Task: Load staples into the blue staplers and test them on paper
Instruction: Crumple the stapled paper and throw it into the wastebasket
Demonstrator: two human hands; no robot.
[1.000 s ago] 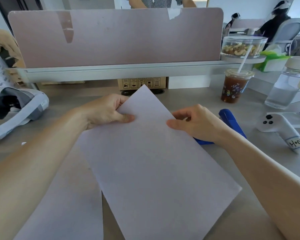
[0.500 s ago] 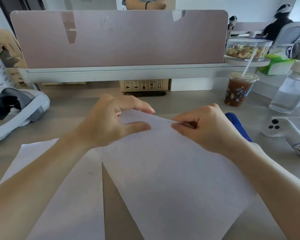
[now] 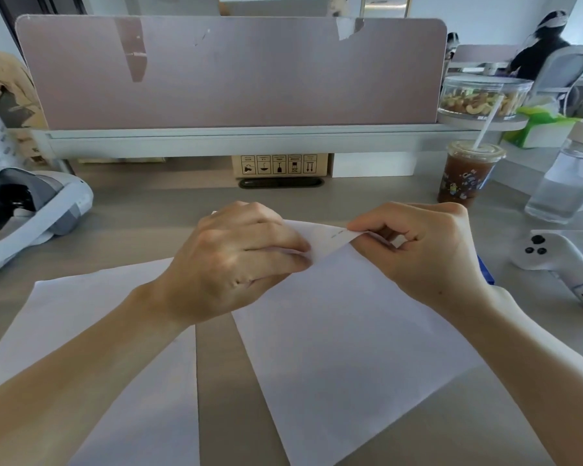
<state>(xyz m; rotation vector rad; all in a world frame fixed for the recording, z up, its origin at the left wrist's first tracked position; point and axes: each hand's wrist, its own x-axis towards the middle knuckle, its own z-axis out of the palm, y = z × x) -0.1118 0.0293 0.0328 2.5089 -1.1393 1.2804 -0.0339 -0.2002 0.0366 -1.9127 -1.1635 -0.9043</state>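
- A second loose sheet [image 3: 91, 334] lies flat at the left of the desk [image 3: 148, 203], partly under my left forearm, apart from the sheet I hold.
- My left hand [image 3: 229, 260] is curled closed, pinching the far corner area of the white paper [image 3: 344, 331] between thumb and fingers.
- The paper lies skewed on the desk; its long axis runs from the near right edge up toward the far centre, where the corner is lifted off the surface and folded back.
- On that raised flap I see two small faint marks [image 3: 338, 233], which I judge to be staples, so the test seems at least partly done.
- My right hand [image 3: 421, 250] is also closed narrow, nipping the flap's tip.
- Only a sliver of one blue stapler [image 3: 484, 270] shows, on the desk behind my right wrist; I cannot tell which way it points, whether it is loaded, or whether others remain.
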